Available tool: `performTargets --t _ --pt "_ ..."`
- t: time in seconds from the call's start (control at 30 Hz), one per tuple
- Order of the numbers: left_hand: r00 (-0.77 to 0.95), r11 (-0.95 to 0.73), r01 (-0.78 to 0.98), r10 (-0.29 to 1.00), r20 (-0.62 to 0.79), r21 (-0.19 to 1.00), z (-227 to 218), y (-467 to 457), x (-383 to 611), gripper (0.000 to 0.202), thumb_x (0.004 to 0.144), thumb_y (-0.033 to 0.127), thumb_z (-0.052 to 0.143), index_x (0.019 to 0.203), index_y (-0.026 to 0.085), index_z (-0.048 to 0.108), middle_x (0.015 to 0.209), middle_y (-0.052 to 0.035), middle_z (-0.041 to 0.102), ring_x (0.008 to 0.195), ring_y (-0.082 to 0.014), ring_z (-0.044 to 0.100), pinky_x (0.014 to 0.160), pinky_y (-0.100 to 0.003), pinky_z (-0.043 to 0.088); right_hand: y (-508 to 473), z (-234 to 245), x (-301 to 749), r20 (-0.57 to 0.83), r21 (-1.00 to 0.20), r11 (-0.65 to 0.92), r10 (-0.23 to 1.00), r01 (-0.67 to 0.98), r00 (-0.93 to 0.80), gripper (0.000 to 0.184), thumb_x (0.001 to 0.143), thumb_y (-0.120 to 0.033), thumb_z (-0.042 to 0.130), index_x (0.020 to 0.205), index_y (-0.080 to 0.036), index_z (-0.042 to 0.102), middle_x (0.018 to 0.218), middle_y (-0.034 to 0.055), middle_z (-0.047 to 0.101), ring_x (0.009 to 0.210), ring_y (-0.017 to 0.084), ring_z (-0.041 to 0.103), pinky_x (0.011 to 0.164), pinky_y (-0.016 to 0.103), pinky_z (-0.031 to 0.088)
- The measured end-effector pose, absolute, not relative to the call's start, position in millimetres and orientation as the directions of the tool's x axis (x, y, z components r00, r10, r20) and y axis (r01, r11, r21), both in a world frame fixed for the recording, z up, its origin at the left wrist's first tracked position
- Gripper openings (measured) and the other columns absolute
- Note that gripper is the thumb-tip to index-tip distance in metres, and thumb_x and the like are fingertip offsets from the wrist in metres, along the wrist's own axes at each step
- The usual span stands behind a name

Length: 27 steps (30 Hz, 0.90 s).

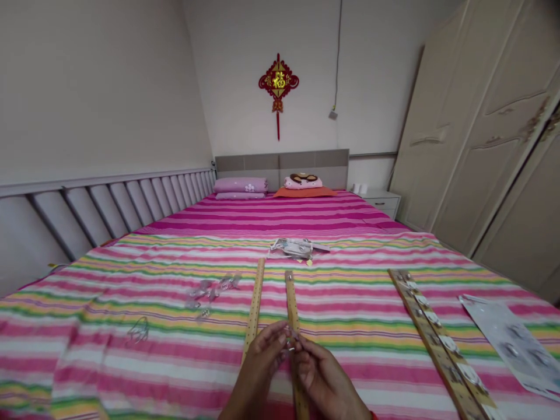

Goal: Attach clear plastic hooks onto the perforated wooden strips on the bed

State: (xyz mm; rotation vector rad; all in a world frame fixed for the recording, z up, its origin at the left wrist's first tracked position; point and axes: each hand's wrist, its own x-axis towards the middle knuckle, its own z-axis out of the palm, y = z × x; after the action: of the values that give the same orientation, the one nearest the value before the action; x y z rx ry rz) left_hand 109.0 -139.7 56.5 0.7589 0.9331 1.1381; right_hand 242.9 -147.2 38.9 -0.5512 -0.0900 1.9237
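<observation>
My left hand (pixel 265 357) and my right hand (pixel 322 373) meet over the bed, fingertips pinched together. Between them is a small shiny, partly clear piece (pixel 290 344), too small to make out its kind. Beneath the hands lies a narrow wooden strip with holes (pixel 292 303), a small metal piece at its far end. A second holed wooden strip (pixel 256 297) lies just left of it, partly covered by my left hand. Further left are several small clear packets with shiny bits inside (pixel 212 291).
A striped sheet (pixel 166 373) covers the bed. Ahead lies a pile of packets (pixel 294 249). At right are a wooden strip lined with white cards (pixel 437 338) and a clear plastic package (pixel 510 344). Thin tangled loops (pixel 139 331) lie at left, near the bed rail (pixel 100 204).
</observation>
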Motion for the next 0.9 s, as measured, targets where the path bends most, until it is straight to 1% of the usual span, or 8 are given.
performTargets --t 0.17,0.3,0.37,0.47,0.57,0.63,0.77,0.9 --pt "0.103 0.022 -0.176 0.995 -0.003 0.984 65.1 -134.6 102.7 0.048 0.059 0.038 0.08 0.103 0.022 0.071 0.096 -0.0064 0.07 0.085 -0.0183 0.064 0.077 -0.027 0.05 -149.0 34.3 246.2 -0.346 -0.238 -0.497 0.846 -0.835 -0.405 0.009 0.067 -0.003 0.072 0.072 -0.009 0.066 0.058 0.0003 0.063 0.044 0.003 0.05 0.041 0.01 0.042" --pt "0.088 -0.151 -0.04 0.984 0.154 0.988 69.4 -133.3 100.4 0.025 0.064 0.037 0.075 0.081 0.019 0.075 0.087 -0.0067 0.071 0.085 -0.02 0.064 0.078 -0.029 0.051 -147.6 38.6 251.2 -0.372 -0.243 -0.54 0.819 -0.806 -0.437 0.006 0.071 -0.005 0.07 0.074 -0.008 0.066 0.058 0.0025 0.064 0.045 0.004 0.052 0.041 0.01 0.041" --pt "0.042 -0.105 -0.059 0.993 0.108 0.993 68.4 -133.9 101.9 0.023 0.064 0.037 0.076 0.077 0.018 0.075 0.081 -0.0065 0.072 0.081 -0.0194 0.065 0.076 -0.028 0.051 -145.6 43.3 254.0 -0.363 -0.274 -0.53 0.83 -0.803 -0.423 0.005 0.074 -0.011 0.069 0.076 -0.007 0.067 0.059 0.0043 0.065 0.045 0.005 0.053 0.041 0.012 0.041" --pt "-0.042 0.064 -0.269 0.996 -0.079 0.961 62.5 -136.8 108.6 0.028 0.06 0.037 0.079 0.079 0.017 0.073 0.079 -0.005 0.072 0.074 -0.0153 0.065 0.069 -0.023 0.052 -142.7 48.6 255.9 -0.341 -0.368 -0.479 0.867 -0.797 -0.364 0.014 0.073 -0.021 0.073 0.071 -0.009 0.067 0.054 0.003 0.064 0.04 0.006 0.05 0.037 0.014 0.039" --pt "-0.039 0.188 -0.533 0.969 -0.246 0.825 54.3 -141.8 120.5 0.032 0.054 0.031 0.084 0.08 0.016 0.071 0.081 -0.0044 0.072 0.073 -0.013 0.066 0.068 -0.021 0.052 -142.3 48.4 252.9 -0.295 -0.523 -0.347 0.931 -0.779 -0.217 0.015 0.062 -0.019 0.08 0.068 -0.011 0.068 0.054 0.001 0.064 0.041 0.005 0.05 0.038 0.014 0.038" --pt "-0.006 0.215 -0.638 0.959 -0.284 0.74 49.7 -145.1 129.2 0.032 0.053 0.025 0.085 0.08 0.016 0.069 0.083 -0.0049 0.072 0.076 -0.0137 0.067 0.072 -0.022 0.053 -143.0 46.0 249.1 -0.258 -0.62 -0.269 0.957 -0.737 -0.132 0.019 0.058 -0.017 0.083 0.07 -0.012 0.069 0.058 0.0013 0.066 0.045 0.005 0.053 0.041 0.013 0.039" --pt "0.026 0.244 -0.731 0.943 -0.331 0.638 46.6 -147.6 140.5 0.027 0.057 0.02 0.083 0.08 0.016 0.068 0.083 -0.0054 0.072 0.077 -0.0147 0.068 0.073 -0.022 0.055 -142.3 43.3 247.9 -0.197 -0.757 -0.162 0.98 -0.633 -0.016 0.023 0.057 -0.027 0.083 0.071 -0.014 0.071 0.051 -0.0013 0.062 0.039 0.005 0.046 0.038 0.016 0.033" --pt "0.011 0.257 -0.715 0.934 -0.357 0.65 51.9 -146.3 141.2 0.024 0.06 0.012 0.08 0.08 0.015 0.067 0.08 -0.0048 0.071 0.071 -0.0131 0.068 0.069 -0.021 0.056 -136.6 49.9 258.6 -0.133 -0.852 -0.051 0.984 -0.521 0.121 0.032 0.053 -0.036 0.084 0.074 -0.014 0.073 0.052 -0.0012 0.063 0.039 0.006 0.044 0.038 0.019 0.031"
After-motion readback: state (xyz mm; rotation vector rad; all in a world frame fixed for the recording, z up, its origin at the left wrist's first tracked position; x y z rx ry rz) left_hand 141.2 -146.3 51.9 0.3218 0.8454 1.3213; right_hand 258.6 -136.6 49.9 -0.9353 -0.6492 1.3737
